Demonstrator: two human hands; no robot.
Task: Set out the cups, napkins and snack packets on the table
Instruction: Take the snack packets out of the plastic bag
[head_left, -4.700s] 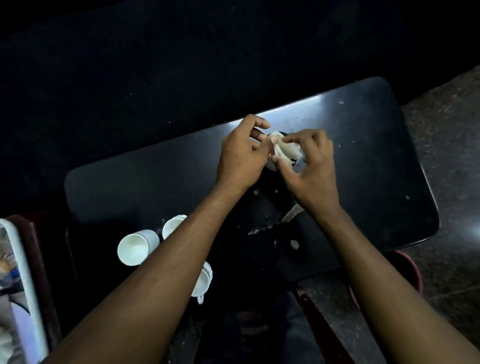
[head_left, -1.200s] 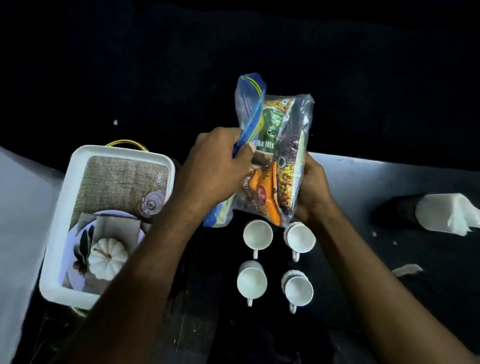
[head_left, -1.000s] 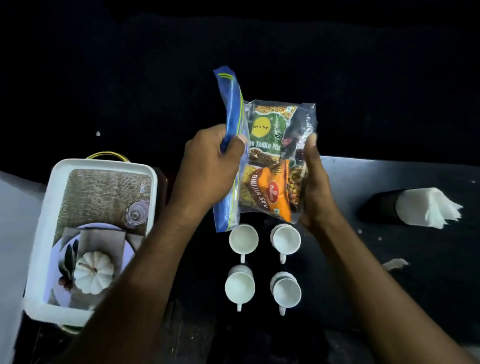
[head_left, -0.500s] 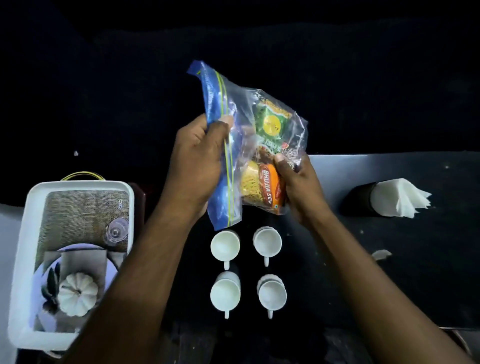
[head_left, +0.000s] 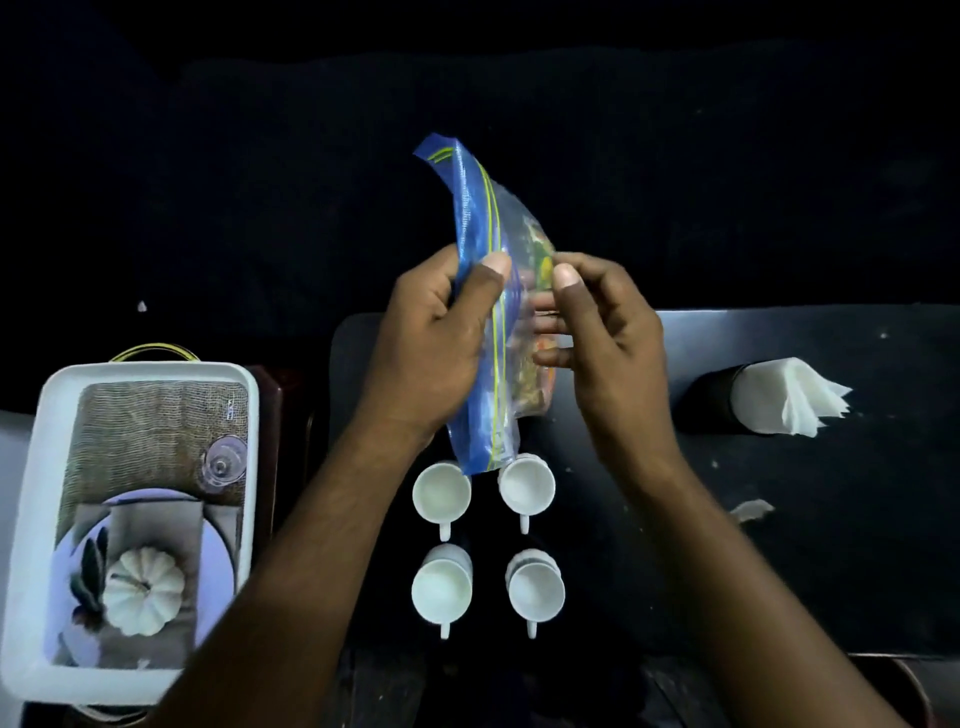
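Since 0.5 s ago the zip bag (head_left: 485, 312) has turned edge-on to the camera, and the right hand (head_left: 602, 332) has shifted to its open side. Left hand (head_left: 436, 338) pinches the blue zip edge, thumb on top. Right hand is half-open, fingers inside w/ the snack packets (head_left: 535, 364). Bag is at frame centre above four white cups (head_left: 441, 491); napkins (head_left: 795, 397) at centre right on the black table (head_left: 831, 519).

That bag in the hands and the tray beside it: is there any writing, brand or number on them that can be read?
None can be read.
Zip bag: the packets inside show green and orange print, too blurred to read.
Bag's blue strip, top end: yellow marks, not legible.
Tray: a small mark on the woven mat, too small to read.
Cups and napkins: no print.
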